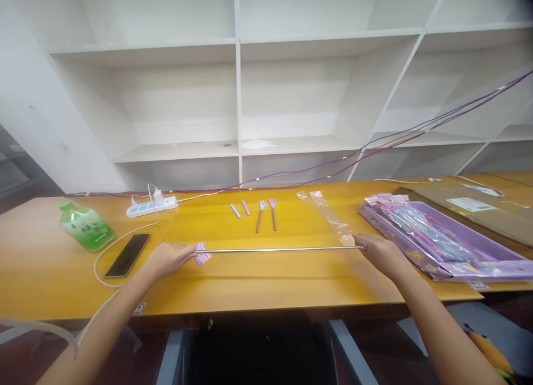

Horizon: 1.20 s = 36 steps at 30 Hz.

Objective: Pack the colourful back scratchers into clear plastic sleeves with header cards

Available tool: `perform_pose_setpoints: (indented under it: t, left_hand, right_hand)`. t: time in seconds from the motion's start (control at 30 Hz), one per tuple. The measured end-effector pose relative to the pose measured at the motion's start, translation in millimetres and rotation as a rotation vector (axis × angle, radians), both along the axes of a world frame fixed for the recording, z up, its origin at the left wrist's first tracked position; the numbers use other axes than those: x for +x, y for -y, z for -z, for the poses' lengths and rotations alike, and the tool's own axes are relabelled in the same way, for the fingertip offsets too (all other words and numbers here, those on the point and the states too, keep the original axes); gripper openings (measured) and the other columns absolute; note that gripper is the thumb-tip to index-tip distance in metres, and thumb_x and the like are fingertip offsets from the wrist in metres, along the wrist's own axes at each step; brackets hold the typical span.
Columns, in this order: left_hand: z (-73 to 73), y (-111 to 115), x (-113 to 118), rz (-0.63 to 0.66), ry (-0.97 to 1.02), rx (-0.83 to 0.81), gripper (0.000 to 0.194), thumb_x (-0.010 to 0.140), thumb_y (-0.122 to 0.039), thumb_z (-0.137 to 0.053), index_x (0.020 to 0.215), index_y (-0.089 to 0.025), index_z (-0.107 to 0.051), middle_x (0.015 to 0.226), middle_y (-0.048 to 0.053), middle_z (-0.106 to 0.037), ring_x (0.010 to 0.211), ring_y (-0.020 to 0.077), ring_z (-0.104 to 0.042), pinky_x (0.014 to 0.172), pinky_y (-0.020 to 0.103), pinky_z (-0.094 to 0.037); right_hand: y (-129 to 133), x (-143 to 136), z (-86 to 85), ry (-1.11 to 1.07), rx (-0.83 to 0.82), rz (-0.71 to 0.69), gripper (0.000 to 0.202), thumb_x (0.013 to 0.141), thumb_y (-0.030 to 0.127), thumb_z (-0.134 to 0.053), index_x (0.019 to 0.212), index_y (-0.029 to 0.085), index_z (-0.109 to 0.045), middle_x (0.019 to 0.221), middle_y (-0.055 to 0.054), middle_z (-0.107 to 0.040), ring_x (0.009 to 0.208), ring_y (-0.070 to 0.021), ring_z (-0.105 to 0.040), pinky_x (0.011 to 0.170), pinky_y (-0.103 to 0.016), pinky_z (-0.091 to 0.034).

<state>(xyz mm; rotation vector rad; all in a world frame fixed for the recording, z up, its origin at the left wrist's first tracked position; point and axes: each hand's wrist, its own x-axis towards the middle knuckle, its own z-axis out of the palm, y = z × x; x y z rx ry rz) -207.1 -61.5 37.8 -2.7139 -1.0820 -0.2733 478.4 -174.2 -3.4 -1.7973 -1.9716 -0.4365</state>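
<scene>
A thin metal telescopic back-scratcher rod stretches level above the table's front part, pulled out long. My left hand is closed on its left end, where a small pink-and-white card hangs. At the other end, my right hand is closed too, with a bit of pink showing at the fingers; both tips are hidden. Beyond the rod lie a blue-headed claw scratcher and a pink-headed claw scratcher, both with brown handles. Near them are a short blue stick and a short pink stick.
Clear plastic wrappers lie behind my right hand. A purple box with packaged goods and flat cardboard stand at right. To the left are a phone, a green bottle, and a power strip with a white cable.
</scene>
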Motion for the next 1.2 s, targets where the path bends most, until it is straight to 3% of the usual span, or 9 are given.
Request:
perform_pose_setpoints:
  t: [0.17, 0.33, 0.57, 0.77, 0.87, 1.0, 1.1, 1.2]
  left_hand:
    - [7.0, -1, 6, 0.038, 0.073, 0.016, 0.033, 0.105, -0.049, -0.049, 0.090, -0.024, -0.065, 0.078, 0.003, -0.071, 0.066, 0.0160, -0.062, 0.059, 0.024, -0.034]
    - [-5.9, 3, -1, 0.121, 0.244, 0.032, 0.026, 0.103, -0.042, -0.055, 0.093, -0.022, -0.068, 0.082, 0.004, -0.070, 0.072, 0.0169, -0.062, 0.066, 0.026, -0.039]
    - [-22.4, 14, 10, 0.106, 0.657, -0.183, 0.034, 0.104, -0.033, -0.046, 0.083, -0.019, -0.070, 0.078, 0.004, -0.064, 0.073, 0.0175, -0.059, 0.070, 0.030, -0.044]
    - [-17.4, 0, 20, 0.165, 1.031, -0.424, 0.040, 0.102, -0.035, -0.046, 0.076, -0.018, -0.071, 0.086, 0.008, -0.063, 0.085, 0.0224, -0.062, 0.078, 0.035, -0.052]
    - [-14.8, -5, 17, 0.146, 1.067, -0.411, 0.038, 0.100, -0.032, -0.046, 0.073, -0.018, -0.068, 0.083, 0.008, -0.061, 0.083, 0.0221, -0.061, 0.077, 0.035, -0.051]
    - [-16.3, -3, 21, 0.023, 0.980, -0.274, 0.041, 0.100, -0.029, -0.038, 0.067, -0.018, -0.060, 0.078, 0.008, -0.060, 0.082, 0.0220, -0.059, 0.081, 0.037, -0.051]
    - [-8.7, 9, 60, -0.041, 1.004, -0.289, 0.037, 0.098, -0.031, -0.032, 0.071, -0.019, -0.055, 0.080, 0.008, -0.061, 0.081, 0.0221, -0.060, 0.078, 0.037, -0.053]
    - [10.1, 30, 132, 0.004, 0.983, -0.476, 0.026, 0.095, -0.035, -0.040, 0.092, -0.020, -0.061, 0.094, 0.007, -0.068, 0.085, 0.0211, -0.064, 0.080, 0.036, -0.056]
  right_hand:
    - [9, 3, 13.3, -0.038, -0.061, -0.008, 0.018, 0.087, 0.023, -0.048, 0.069, 0.023, -0.048, 0.067, -0.003, -0.056, 0.060, -0.0161, -0.051, 0.058, -0.029, -0.029]
    - [17, 15, 13.3, -0.105, 0.010, -0.010, 0.031, 0.095, 0.030, -0.046, 0.066, 0.023, -0.036, 0.064, 0.000, -0.046, 0.058, -0.0153, -0.046, 0.061, -0.030, -0.031]
    - [24, 19, 9.4, -0.126, 0.057, 0.003, 0.040, 0.098, 0.036, -0.047, 0.064, 0.023, -0.030, 0.060, 0.001, -0.042, 0.056, -0.0138, -0.042, 0.060, -0.030, -0.030]
    - [25, 9, 11.0, -0.156, 0.073, 0.034, 0.042, 0.097, 0.037, -0.049, 0.063, 0.023, -0.030, 0.057, 0.002, -0.042, 0.054, -0.0132, -0.041, 0.058, -0.030, -0.030]
    - [23, 8, 16.4, -0.197, 0.084, 0.055, 0.041, 0.095, 0.037, -0.050, 0.061, 0.023, -0.033, 0.056, 0.001, -0.045, 0.053, -0.0136, -0.041, 0.058, -0.030, -0.030]
    - [7, 11, 21.1, -0.229, 0.071, 0.103, 0.035, 0.090, 0.032, -0.051, 0.058, 0.023, -0.038, 0.057, -0.001, -0.052, 0.054, -0.0148, -0.045, 0.058, -0.030, -0.031]
    - [-16, -33, 14.8, -0.250, 0.023, 0.070, 0.026, 0.083, 0.023, -0.049, 0.058, 0.024, -0.042, 0.059, -0.003, -0.054, 0.057, -0.0167, -0.049, 0.059, -0.030, -0.032]
    - [-42, -137, 7.8, -0.230, -0.097, -0.052, 0.018, 0.075, 0.009, -0.048, 0.062, 0.022, -0.047, 0.068, -0.005, -0.059, 0.066, -0.0181, -0.052, 0.063, -0.029, -0.032]
